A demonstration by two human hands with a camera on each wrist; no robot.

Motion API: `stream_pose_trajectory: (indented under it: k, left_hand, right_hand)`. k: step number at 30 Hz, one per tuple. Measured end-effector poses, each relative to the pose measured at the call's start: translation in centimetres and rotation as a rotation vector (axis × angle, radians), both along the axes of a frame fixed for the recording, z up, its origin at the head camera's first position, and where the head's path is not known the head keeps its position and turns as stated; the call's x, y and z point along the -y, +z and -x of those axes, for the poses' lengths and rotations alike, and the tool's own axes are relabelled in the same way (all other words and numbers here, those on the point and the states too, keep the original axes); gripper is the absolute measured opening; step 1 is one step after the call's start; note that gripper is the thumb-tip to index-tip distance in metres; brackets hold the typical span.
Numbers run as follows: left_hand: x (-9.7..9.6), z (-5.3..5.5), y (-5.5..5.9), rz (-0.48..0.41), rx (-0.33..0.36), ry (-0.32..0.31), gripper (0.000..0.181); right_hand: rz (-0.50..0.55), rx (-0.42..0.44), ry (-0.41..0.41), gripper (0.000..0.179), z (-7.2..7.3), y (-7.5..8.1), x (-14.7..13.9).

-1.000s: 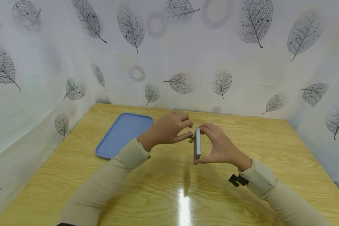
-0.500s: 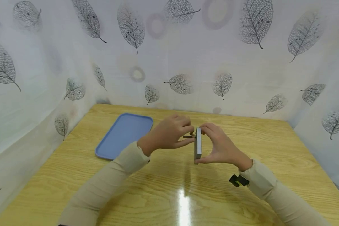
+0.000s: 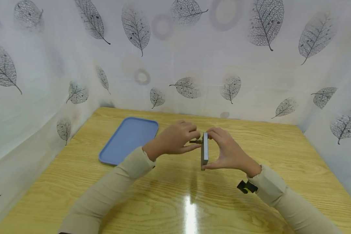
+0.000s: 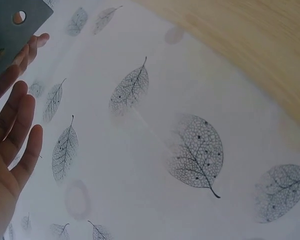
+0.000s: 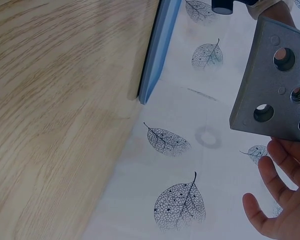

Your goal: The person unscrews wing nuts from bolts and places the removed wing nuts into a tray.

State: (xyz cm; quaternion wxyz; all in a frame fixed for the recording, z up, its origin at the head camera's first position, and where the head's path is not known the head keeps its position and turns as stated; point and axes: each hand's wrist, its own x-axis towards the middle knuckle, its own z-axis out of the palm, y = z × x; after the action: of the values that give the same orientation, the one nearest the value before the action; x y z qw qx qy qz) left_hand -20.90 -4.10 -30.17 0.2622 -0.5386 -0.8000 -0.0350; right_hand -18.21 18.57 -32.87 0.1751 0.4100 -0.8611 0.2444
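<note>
A thick grey metal plate point(image 3: 205, 149) stands upright above the table. My right hand point(image 3: 229, 152) grips it by the far and near edges, fingers at the top and thumb below. The right wrist view shows several round holes through the plate point(image 5: 270, 85), one of them threaded. On the plate's left face sits a small brass-coloured wing screw point(image 3: 196, 141), sticking out to the left. My left hand point(image 3: 176, 138) pinches it with thumb and forefinger, partly covering it. In the left wrist view the other fingers point(image 4: 25, 120) are loosely bent beside the plate point(image 4: 12, 37).
A blue tray point(image 3: 128, 139) lies on the wooden table point(image 3: 163, 191) to the left, behind my left forearm. A leaf-patterned white curtain point(image 3: 163, 48) closes off the back and sides. A black device point(image 3: 247, 187) is strapped at my right wrist.
My left hand has shifted slightly, its fingers closing around the wing screw, whose wings have turned to lie level. The right hand and plate have stayed nearly still.
</note>
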Motion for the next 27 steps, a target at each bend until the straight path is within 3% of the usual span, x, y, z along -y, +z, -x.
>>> stream_pose_trajectory:
  k: [11,20,27]
  left_hand:
    - [-0.1,0.7,0.9,-0.002,-0.007,0.039,0.019]
    - [-0.4,-0.1,0.8,-0.054,-0.070,-0.036,0.020]
    - [-0.3,-0.5,0.2,-0.012,-0.010,-0.031,0.023]
  right_hand:
    - [0.004,0.008,0.006,0.082,-0.1,0.0,0.1]
    - [0.013,0.000,-0.014,0.082,0.0,-0.2,-0.3]
    - [0.017,0.006,-0.006,0.081,0.2,-0.4,-0.3]
